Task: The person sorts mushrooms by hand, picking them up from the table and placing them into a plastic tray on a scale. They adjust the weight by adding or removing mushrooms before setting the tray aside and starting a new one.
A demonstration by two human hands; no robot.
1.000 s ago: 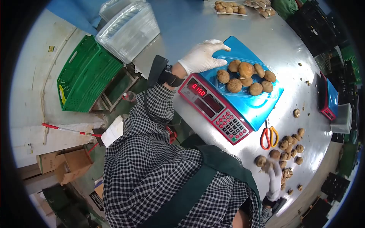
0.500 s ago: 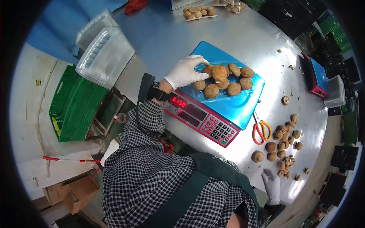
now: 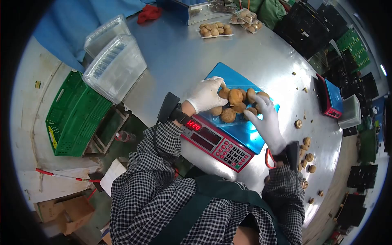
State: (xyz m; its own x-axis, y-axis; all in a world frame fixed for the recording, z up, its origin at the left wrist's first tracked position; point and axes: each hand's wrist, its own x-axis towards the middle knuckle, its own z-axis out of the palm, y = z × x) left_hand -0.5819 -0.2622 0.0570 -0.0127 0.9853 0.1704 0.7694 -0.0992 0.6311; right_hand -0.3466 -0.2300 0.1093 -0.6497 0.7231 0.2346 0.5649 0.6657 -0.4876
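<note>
Brown mushrooms (image 3: 235, 97) fill a clear plastic tray (image 3: 241, 125) on the blue pan (image 3: 220, 72) of a digital scale (image 3: 212, 143). Its red display shows digits ending in 220. My left hand (image 3: 207, 96), in a white glove, has thumb and fingers closed round a mushroom (image 3: 223, 93) at the tray's left end. At the right end, my gloved right hand (image 3: 267, 120) reaches over the tray, thumb and fingers bent round a mushroom (image 3: 252, 110) that they partly hide. Scissors with a red handle (image 3: 268, 159) lie partly hidden under my right wrist.
Loose mushrooms (image 3: 309, 157) lie on the metal table (image 3: 171, 53) at right. Packed mushroom trays (image 3: 215, 30) stand at the back. Stacked clear trays (image 3: 116, 67) and a green crate (image 3: 77, 118) are at left. Another scale (image 3: 330, 98) stands at far right.
My right hand has come up from the loose mushrooms to the tray on the scale. My left hand stays at the tray's left end. The display has changed from 0.150.
</note>
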